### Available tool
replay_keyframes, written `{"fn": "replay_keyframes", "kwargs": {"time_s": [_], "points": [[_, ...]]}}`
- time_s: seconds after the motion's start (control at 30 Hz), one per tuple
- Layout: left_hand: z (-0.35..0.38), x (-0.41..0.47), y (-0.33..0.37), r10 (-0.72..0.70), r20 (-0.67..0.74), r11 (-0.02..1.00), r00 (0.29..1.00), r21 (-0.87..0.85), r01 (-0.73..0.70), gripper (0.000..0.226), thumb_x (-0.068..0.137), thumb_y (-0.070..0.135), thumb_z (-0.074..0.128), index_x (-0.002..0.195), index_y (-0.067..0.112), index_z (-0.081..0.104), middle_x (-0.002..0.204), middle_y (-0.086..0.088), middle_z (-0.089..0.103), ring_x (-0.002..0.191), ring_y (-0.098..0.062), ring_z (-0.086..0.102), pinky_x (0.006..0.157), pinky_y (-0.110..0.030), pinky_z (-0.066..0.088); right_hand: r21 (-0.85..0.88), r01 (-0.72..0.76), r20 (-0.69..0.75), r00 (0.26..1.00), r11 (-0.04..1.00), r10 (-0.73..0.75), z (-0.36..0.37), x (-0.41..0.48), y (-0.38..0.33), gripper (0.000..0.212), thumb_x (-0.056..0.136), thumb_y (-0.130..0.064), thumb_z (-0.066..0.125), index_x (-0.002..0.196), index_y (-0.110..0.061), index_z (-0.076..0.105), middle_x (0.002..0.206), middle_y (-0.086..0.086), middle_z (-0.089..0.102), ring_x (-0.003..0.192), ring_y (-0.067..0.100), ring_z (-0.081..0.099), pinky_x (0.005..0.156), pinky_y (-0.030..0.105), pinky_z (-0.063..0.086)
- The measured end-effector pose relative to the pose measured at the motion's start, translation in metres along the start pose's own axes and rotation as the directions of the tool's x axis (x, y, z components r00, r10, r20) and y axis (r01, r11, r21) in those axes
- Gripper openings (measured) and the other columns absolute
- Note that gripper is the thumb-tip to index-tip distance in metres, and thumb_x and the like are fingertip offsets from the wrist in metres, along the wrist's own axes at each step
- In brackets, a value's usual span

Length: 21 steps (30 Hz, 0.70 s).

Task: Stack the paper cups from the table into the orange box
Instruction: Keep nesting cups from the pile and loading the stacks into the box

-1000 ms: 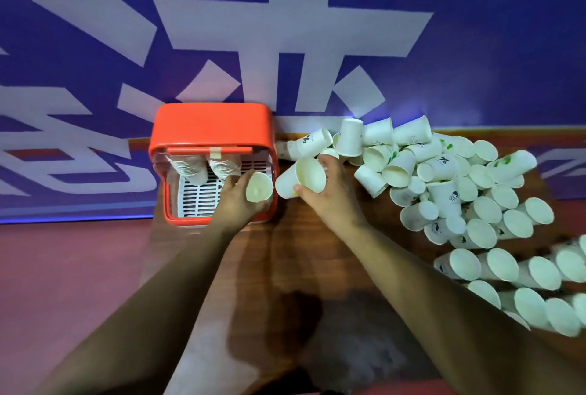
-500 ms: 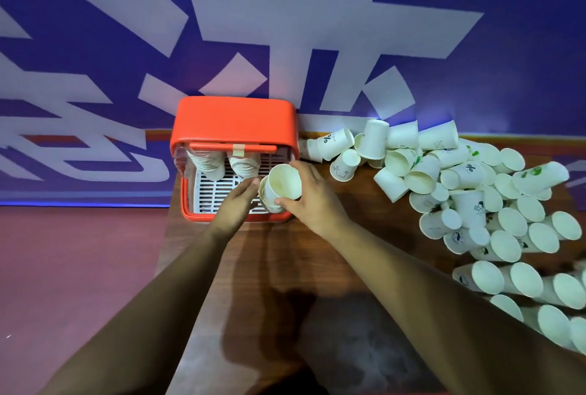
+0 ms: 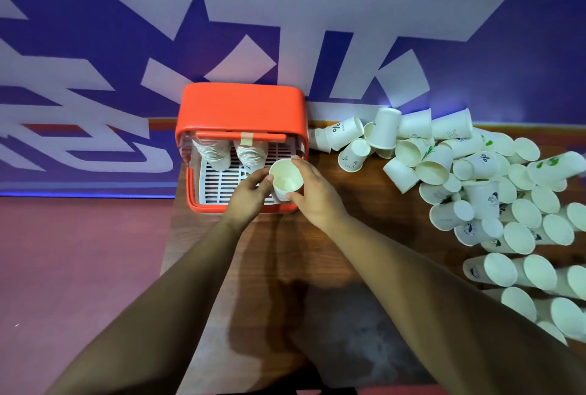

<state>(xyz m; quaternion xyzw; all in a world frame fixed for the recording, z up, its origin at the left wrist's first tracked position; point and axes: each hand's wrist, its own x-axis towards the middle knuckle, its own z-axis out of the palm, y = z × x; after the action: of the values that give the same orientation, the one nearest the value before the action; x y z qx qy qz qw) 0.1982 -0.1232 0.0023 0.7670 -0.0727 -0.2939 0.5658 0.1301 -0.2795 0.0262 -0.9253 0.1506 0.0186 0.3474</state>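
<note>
Table (image 3: 285, 255): dark wood, running away from the person; both bare forearms reach out over it.
Floor (image 3: 79, 267): reddish, to the left of the table.
Left hand (image 3: 250, 191): over the near right corner of the box, thumb and fingertips closed against the left side of the held cup.
Right hand (image 3: 314, 191): just right of the left one, fingers curled round the right side of the same cup, thumb at its near edge.
Held cup (image 3: 285, 177): white paper, open mouth tipped up towards the person, clasped between both hands above the box's near right corner. Whether a second cup is nested under it, I cannot tell.
Orange box (image 3: 241, 102): at the table's far left corner, against the wall, with a white slatted tray (image 3: 222, 185) inside.
Stacks in the box (image 3: 213, 153): two columns of nested cups side by side at the far end, under an orange bar with a strip of tape.
Loose cups (image 3: 475, 188): a big heap lying on their sides across the right of the table, some printed, well apart from the box.
Wall (image 3: 475, 45): blue with large white shapes.
</note>
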Motion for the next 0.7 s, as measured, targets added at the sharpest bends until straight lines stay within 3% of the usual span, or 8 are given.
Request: {"fn": "replay_keyframes", "kwargs": {"time_s": [0.07,0.17,0.27,0.4,0.53,0.7], "points": [[0.003,-0.002,0.002,-0.014,-0.011,0.999,1.0,0.031,0.014,0.033,0.098,0.046,0.051,0.125,0.033,0.064,0.12,0.011,0.069,0.114,-0.012,0.063,0.102,-0.042,0.049,0.026,-0.022,-0.004,1.0,0.999,0.022,0.0,-0.001,-0.002,0.074,0.083,-0.016,0.073,0.147,-0.018,0.036,0.152,-0.001,0.04,0.133,0.021,0.045,0.105,0.031,0.039],[0.005,-0.009,0.008,-0.02,-0.123,0.984,0.992,0.174,0.041,0.04,0.102,0.035,0.05,0.136,0.016,0.054,0.129,0.005,0.06,0.114,-0.012,0.056,0.093,-0.027,0.04,0.045,-0.073,0.012,0.997,0.996,0.072,-0.007,-0.012,0.003,0.073,0.083,-0.024,0.074,0.146,-0.017,0.037,0.147,0.004,0.043,0.132,0.022,0.045,0.106,0.031,0.038],[0.0,-0.018,0.01,0.021,-0.25,0.961,0.968,0.272,0.05,0.039,0.098,0.025,0.054,0.132,0.007,0.056,0.13,-0.006,0.06,0.114,-0.019,0.058,0.09,-0.027,0.04,0.012,-0.105,-0.016,0.994,0.994,0.105,-0.026,-0.037,0.024,0.065,0.087,-0.032,0.069,0.144,-0.015,0.041,0.144,0.007,0.045,0.13,0.023,0.047,0.108,0.035,0.041],[0.007,-0.048,0.006,0.047,-0.25,0.91,0.967,0.411,0.062,0.036,0.093,0.024,0.059,0.125,0.008,0.059,0.126,-0.01,0.059,0.099,-0.017,0.058,0.087,-0.029,0.043,-0.079,-0.171,0.002,0.985,0.982,0.172,-0.064,-0.087,0.076,0.06,0.092,-0.038,0.061,0.144,-0.015,0.041,0.146,0.008,0.04,0.132,0.024,0.044,0.107,0.035,0.038],[0.047,-0.083,0.006,0.038,-0.248,0.866,0.968,0.492,0.092,0.033,0.091,0.022,0.062,0.119,0.005,0.061,0.121,-0.014,0.061,0.103,-0.027,0.061,0.089,-0.032,0.043,-0.138,-0.268,-0.005,0.963,0.954,0.269,-0.107,-0.139,0.135,0.063,0.093,-0.042,0.058,0.146,-0.015,0.037,0.15,0.01,0.033,0.136,0.027,0.038,0.109,0.037,0.035],[0.135,-0.109,0.026,0.041,-0.147,0.851,0.988,0.524,0.043,0.033,0.091,0.022,0.06,0.119,0.006,0.061,0.115,-0.012,0.063,0.104,-0.028,0.061,0.092,-0.035,0.048,-0.124,-0.334,-0.122,0.94,0.934,0.319,-0.173,-0.206,0.206,0.061,0.09,-0.043,0.062,0.14,-0.013,0.046,0.144,0.011,0.043,0.134,0.028,0.039,0.108,0.041,0.037]]}}
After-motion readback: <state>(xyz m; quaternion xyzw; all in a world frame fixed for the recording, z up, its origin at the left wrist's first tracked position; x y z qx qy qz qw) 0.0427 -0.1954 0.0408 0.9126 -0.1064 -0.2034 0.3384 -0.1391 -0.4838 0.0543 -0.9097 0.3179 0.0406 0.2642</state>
